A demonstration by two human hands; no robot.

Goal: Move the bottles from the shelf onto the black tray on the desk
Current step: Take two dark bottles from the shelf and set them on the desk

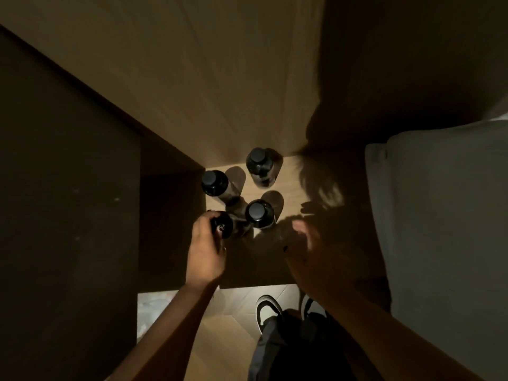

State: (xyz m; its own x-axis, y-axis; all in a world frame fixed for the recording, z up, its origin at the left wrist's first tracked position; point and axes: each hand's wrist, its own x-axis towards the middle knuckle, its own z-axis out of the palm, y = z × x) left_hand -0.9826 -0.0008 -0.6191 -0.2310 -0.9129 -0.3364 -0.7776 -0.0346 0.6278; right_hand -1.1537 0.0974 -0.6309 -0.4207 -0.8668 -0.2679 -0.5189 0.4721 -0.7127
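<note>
Several dark bottles with black caps stand on a low wooden shelf (291, 177), seen from above in dim light. One stands at the back (259, 166), one at the left (215, 185), one in the middle front (259, 215). My left hand (204, 251) grips the top of the front-left bottle (224, 226). My right hand (308, 248) hovers to the right of the middle front bottle, fingers spread and blurred, holding nothing. The black tray and desk are out of view.
A dark side panel (68, 188) walls the shelf on the left. A grey cushioned piece (445, 229) stands on the right. Below the shelf edge are a light floor (233, 312) and my shoes (268, 309).
</note>
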